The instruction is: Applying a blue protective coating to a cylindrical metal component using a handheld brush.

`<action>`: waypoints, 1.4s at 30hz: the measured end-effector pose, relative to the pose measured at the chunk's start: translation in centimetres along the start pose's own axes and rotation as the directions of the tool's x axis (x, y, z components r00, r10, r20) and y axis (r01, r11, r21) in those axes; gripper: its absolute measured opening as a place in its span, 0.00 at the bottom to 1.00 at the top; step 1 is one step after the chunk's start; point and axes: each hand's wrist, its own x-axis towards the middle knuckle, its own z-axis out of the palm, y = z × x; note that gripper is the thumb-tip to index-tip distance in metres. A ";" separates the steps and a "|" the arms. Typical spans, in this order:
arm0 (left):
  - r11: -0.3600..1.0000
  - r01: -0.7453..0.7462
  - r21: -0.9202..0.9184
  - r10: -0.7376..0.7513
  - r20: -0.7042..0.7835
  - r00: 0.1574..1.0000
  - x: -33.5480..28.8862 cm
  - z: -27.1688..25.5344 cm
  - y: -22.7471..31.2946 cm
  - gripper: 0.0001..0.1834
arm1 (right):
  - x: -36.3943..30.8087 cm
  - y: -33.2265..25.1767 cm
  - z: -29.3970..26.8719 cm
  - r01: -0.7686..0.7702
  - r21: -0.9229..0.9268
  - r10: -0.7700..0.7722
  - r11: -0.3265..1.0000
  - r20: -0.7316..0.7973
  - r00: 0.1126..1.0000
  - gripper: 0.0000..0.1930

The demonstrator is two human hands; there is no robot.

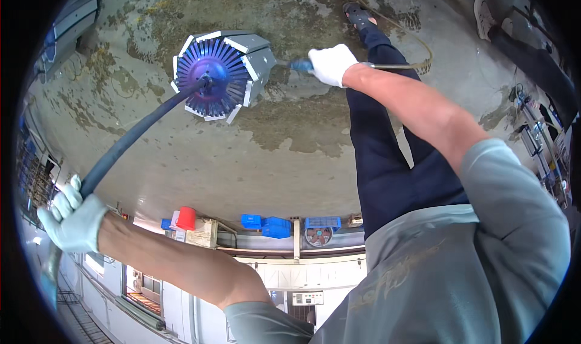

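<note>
One gloved left hand (72,215) curls round a long dark bar (142,126), whose axis runs toward half past one into the face of a purple finned drum (227,71). Nearer to that drum, the right hand (333,65) closes round a slim tool (301,65) that points at nine o'clock toward the grey side plates (261,61); whether it touches them, I cannot tell.

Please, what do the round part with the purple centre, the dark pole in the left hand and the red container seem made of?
Round part: probably metal; its purple-blue disc has a shiny, gradually shifting sheen.
Dark pole: unclear, perhaps coated metal or rubber; its surface looks dull and smooth.
Red container: likely plastic, from its bright, even colour and smooth surface.
</note>
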 end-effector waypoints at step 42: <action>0.995 0.055 -0.088 -0.070 -0.179 0.981 5.5 -10.7 -4.2 0.28 | -0.3 -0.1 1.9 0.095 -0.200 -0.098 0.975 -0.004 0.995 0.09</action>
